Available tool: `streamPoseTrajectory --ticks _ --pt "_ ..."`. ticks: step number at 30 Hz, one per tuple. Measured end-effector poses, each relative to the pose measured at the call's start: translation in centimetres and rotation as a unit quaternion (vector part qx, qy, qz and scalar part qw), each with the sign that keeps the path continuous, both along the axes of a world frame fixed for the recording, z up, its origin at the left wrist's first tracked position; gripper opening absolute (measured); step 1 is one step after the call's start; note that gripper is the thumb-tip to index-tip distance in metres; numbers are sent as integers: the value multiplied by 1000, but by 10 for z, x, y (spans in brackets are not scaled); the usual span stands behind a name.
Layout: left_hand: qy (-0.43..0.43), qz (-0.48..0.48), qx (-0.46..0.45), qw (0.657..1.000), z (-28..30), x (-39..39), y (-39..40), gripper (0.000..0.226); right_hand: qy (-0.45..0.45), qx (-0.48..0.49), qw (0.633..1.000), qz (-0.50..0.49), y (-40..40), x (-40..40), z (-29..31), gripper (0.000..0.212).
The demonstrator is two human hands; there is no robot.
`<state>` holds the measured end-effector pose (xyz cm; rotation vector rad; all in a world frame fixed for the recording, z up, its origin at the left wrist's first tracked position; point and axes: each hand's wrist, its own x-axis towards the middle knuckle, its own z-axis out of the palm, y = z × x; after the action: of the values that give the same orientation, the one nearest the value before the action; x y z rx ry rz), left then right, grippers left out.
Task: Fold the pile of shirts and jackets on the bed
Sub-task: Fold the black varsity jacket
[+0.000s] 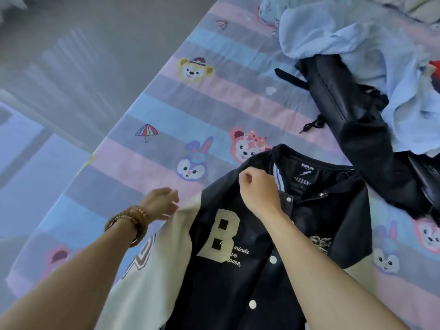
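Both grips are on one garment, and the way they sit suggests spreading rather than folding yet. Left hand (164, 203), with a stack of wooden bead bracelets (130, 220) at the wrist, is at the top of the cream left-hand sleeve (152, 270); its fingers curl at the cloth's edge, though whether they actually pinch it or only brush it I cannot tell. That sleeve lies out to the side over the striped cartoon bedsheet (166, 110), probably drawn away from the body so the jacket lies flat.

Right hand (258, 186) is closed in a narrow grip on the shoulder of the varsity jacket (238, 277), just beside the striped collar — a sensible anchor, since holding the shoulder keeps the body from sliding while the sleeve is pulled out. The jacket lies front up on the bed, close to the person, its big "B" patch (220, 236) showing and its snap front seemingly closed.

Further right, well apart from the hands, the rest of the pile waits unfolded — a black leather jacket (357, 120) sprawled across the sheet, with a crumpled light blue shirt (345, 34) heaped partly over it.
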<state>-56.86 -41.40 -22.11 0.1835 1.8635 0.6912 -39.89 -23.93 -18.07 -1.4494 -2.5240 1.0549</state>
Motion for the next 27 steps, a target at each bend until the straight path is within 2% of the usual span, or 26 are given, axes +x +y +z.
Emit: streamPoseTrajectory --ticks 1,3,4,6,8,12,14,15,17,18,20,23,25,27 --pt "46 -44 -26 998 -14 7 -10 21 -5 47 998 30 2 -15 -1 24" --pt "101 -158 -63 980 -31 25 -28 33 -62 98 985 127 6 -45 -13 25" --pt "84 -195 -67 975 -34 33 -31 41 -119 93 970 189 8 -55 -19 27" --pt "-7 -216 -72 974 -33 53 -34 52 -264 26 912 314 7 -66 -29 54" --pt "-38 -236 -78 968 -32 62 -41 50 -346 -37 865 361 3 -69 -32 73" --pt "114 -231 -30 966 -25 25 -49 30 -365 -87 837 399 -9 -79 -21 74" --pt "224 -240 -15 944 -6 -20 -47 30 -315 -86 862 388 -19 -93 -18 67" --pt "277 -245 -5 929 5 -42 -43 29 -266 -59 890 366 -22 -101 -18 52" --pt "359 -211 27 909 28 -86 -30 30 -166 74 935 305 -27 -121 -17 16" --pt "364 -184 37 912 35 -104 -24 32 -139 133 944 269 -25 -128 -16 12" --pt "312 -151 8 938 37 -133 -29 40 -128 181 949 223 -26 -139 -18 16" --pt "245 -231 -58 940 18 -146 -68 50 -168 197 945 201 -37 -139 -25 20" --pt "296 -227 -84 924 10 -153 -92 44 -193 210 938 195 -48 -140 -34 20" --pt "391 -190 -109 894 10 -167 -95 39 -187 196 947 171 -56 -146 -43 17"
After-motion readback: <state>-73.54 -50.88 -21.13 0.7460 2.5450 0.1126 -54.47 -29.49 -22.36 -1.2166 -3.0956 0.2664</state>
